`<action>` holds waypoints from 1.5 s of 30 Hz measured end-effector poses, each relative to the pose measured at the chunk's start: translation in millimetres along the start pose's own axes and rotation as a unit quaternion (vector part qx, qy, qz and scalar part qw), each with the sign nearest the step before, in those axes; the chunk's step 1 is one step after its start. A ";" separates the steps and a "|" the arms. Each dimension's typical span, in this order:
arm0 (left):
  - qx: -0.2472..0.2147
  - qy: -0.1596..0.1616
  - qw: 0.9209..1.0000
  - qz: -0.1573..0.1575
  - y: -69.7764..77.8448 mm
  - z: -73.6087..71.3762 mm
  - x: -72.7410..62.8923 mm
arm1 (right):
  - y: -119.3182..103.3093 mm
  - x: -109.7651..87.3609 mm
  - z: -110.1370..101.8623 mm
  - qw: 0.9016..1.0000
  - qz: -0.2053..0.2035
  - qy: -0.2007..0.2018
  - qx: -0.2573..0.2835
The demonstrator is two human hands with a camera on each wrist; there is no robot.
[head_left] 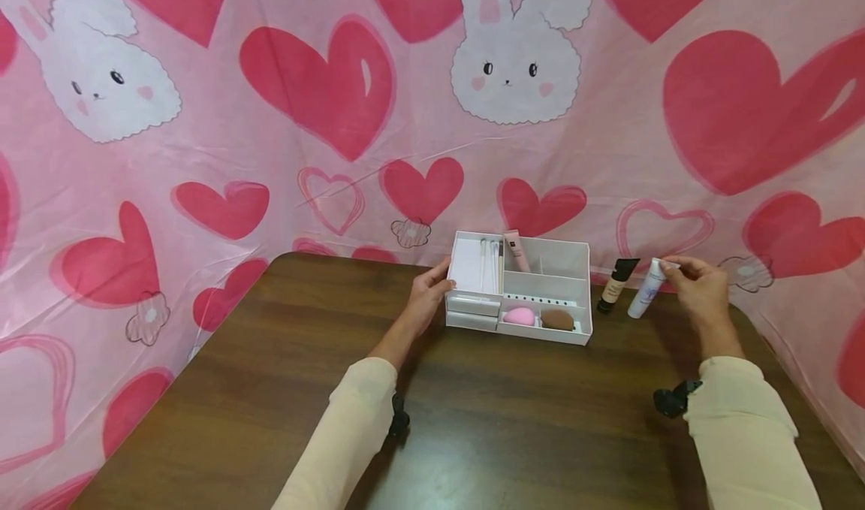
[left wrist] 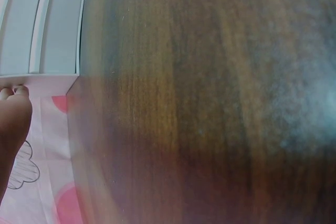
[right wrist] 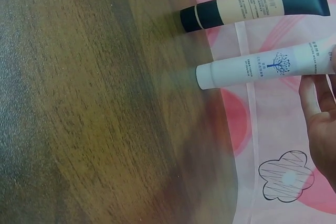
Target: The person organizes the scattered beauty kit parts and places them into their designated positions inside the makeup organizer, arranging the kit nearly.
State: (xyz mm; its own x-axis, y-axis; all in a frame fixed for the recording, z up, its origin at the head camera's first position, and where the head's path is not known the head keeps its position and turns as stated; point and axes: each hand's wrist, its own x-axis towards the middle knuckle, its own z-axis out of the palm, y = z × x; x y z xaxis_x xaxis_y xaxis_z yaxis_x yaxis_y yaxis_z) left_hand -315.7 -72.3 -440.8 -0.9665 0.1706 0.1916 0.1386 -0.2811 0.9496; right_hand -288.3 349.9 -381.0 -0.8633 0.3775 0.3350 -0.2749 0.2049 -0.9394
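My left hand (head_left: 427,291) touches the left side of a white makeup organizer (head_left: 473,322), fingertips right at its wall. The left wrist view shows this hand (left wrist: 13,116) beside the drawer fronts (left wrist: 59,32). With thumb and fingers, my right hand (head_left: 699,288) pinches the upper end of a white tube (head_left: 646,294), which leans cap down. Blue tree artwork marks this tube (right wrist: 262,66) in the right wrist view. Just left of it stands a beige tube with black ends (head_left: 615,288), cap down.
Inside the organizer are several makeup brushes (head_left: 491,266), a pink tube (head_left: 516,251), a pink sponge (head_left: 519,316) and a brown sponge (head_left: 557,320). Brown wooden tabletop (head_left: 513,412) spreads in front. A pink heart-and-bunny cloth (head_left: 419,134) hangs close behind the table.
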 end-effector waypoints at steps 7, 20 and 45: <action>0.004 -0.003 1.000 0.006 -1.2 -0.9 1.1 | 2.2 1.0 -1.5 1.000 0.001 0.006 0.015; 0.005 0.000 1.000 0.004 -0.5 0.6 1.7 | -11.2 3.0 -11.4 0.996 -0.012 -0.019 0.091; -0.011 -0.003 1.000 0.002 0.5 0.2 0.0 | -65.3 7.9 13.8 0.986 -0.072 -0.147 -0.024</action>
State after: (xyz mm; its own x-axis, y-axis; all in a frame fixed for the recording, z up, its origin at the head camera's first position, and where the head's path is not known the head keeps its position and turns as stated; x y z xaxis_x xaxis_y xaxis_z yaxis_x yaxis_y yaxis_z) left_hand -315.6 -72.3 -440.2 -0.9648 0.1749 0.1963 0.1370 -0.3028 0.9432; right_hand -283.0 327.1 -318.0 -0.9044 0.0656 0.4217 -0.3886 0.2820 -0.8772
